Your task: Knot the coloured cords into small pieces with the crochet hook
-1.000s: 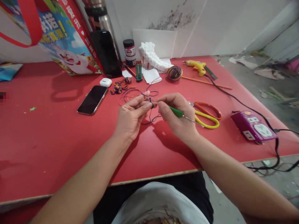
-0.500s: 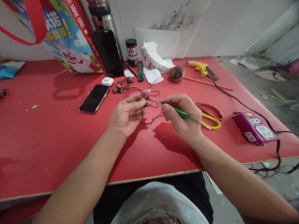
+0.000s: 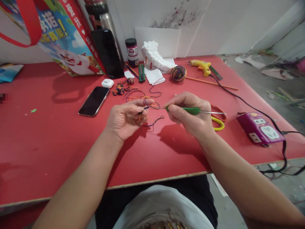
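Between thumb and fingers, my left hand (image 3: 125,119) pinches a small dark piece of crochet work (image 3: 141,112); the fingers hide most of it. Multicoloured yarn (image 3: 136,94) trails from it in loose loops over the table, and a looped tail hangs below. My right hand (image 3: 192,113) is closed around the green handle of a crochet hook (image 3: 190,110). The hook's thin metal tip points left toward the work, with dark yarn near it. Whether yarn sits on the tip is too small to tell. A multicoloured yarn ball (image 3: 178,73) lies beyond my hands.
On the red table (image 3: 71,152) are a phone (image 3: 94,101), white earbud case (image 3: 107,83), green cutter (image 3: 141,73), and small crocheted bits (image 3: 119,89). To the right are scissors (image 3: 218,124), a yellow glue gun (image 3: 202,67) and a purple power socket (image 3: 260,128) with cords.
My right hand has moved slightly right and the hook has turned closer to level. My left hand has shifted a little left, still pinching the work.
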A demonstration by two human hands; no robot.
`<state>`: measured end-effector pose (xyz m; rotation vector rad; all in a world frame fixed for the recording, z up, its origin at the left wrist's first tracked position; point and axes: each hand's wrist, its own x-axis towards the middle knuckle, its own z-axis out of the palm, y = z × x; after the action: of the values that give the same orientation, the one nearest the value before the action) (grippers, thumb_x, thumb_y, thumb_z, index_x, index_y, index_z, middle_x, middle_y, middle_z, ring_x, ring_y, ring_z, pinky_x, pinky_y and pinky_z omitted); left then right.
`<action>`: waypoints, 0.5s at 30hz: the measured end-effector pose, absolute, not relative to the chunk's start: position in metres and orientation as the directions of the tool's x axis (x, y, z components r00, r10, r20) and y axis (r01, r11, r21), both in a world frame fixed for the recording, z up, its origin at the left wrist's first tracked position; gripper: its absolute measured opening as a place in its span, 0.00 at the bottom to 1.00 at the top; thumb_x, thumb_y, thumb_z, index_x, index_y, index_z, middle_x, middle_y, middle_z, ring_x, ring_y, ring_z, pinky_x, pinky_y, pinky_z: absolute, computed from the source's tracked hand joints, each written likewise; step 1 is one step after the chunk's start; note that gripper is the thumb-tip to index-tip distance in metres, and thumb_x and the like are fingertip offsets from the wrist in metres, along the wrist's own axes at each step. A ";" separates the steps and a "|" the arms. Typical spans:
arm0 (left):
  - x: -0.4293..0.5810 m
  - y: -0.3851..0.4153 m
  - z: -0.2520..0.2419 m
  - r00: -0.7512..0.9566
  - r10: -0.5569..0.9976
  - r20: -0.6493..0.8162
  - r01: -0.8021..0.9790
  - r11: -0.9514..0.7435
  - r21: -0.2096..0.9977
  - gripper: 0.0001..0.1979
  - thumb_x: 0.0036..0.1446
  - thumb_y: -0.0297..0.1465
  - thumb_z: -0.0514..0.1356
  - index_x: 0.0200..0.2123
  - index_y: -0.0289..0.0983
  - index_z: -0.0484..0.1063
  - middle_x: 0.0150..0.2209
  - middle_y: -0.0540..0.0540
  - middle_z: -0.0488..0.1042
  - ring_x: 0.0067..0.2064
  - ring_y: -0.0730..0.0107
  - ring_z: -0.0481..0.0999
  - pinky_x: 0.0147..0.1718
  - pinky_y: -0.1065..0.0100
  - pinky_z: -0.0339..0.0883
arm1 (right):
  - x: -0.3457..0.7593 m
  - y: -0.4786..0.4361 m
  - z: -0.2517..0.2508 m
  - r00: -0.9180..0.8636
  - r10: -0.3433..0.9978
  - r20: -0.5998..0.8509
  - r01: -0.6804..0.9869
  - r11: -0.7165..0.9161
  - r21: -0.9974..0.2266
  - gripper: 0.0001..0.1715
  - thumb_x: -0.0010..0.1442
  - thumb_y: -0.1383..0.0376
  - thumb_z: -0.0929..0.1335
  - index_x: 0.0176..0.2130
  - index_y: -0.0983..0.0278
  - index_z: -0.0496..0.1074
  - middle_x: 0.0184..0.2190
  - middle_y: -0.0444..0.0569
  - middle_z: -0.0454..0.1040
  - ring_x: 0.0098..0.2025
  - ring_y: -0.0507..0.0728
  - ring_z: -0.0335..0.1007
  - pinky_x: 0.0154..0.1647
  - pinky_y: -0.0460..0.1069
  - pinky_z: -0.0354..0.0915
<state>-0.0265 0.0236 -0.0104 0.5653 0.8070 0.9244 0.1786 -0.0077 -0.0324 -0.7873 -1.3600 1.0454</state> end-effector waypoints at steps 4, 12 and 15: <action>-0.027 0.024 -0.012 0.366 0.858 -0.360 -0.462 0.504 0.730 0.13 0.40 0.21 0.61 0.29 0.27 0.84 0.18 0.45 0.72 0.23 0.77 0.72 0.25 0.76 0.72 | 0.179 -0.005 -0.032 -0.104 0.946 0.306 -0.245 0.274 -0.930 0.11 0.61 0.59 0.79 0.35 0.64 0.80 0.21 0.41 0.71 0.20 0.48 0.60 0.19 0.46 0.57; -0.022 0.020 -0.015 0.361 0.894 -0.264 -0.446 0.414 0.794 0.11 0.43 0.18 0.68 0.31 0.31 0.87 0.27 0.44 0.82 0.27 0.76 0.80 0.28 0.79 0.72 | 0.172 -0.003 -0.026 -0.124 0.961 0.249 -0.381 0.185 -0.906 0.16 0.56 0.56 0.81 0.33 0.64 0.78 0.19 0.40 0.70 0.17 0.47 0.59 0.16 0.44 0.53; -0.014 0.016 -0.018 0.324 0.933 -0.158 -0.452 0.300 0.840 0.13 0.44 0.18 0.72 0.35 0.36 0.88 0.29 0.47 0.83 0.31 0.76 0.82 0.31 0.80 0.72 | 0.168 -0.003 -0.028 -0.094 0.964 0.248 -0.404 0.190 -0.895 0.16 0.58 0.56 0.81 0.34 0.63 0.77 0.21 0.40 0.72 0.18 0.46 0.60 0.17 0.44 0.54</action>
<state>-0.0139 0.0162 -0.0175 0.7825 0.7437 1.0404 0.1681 -0.0028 -0.0275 -0.6776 -1.1048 1.3063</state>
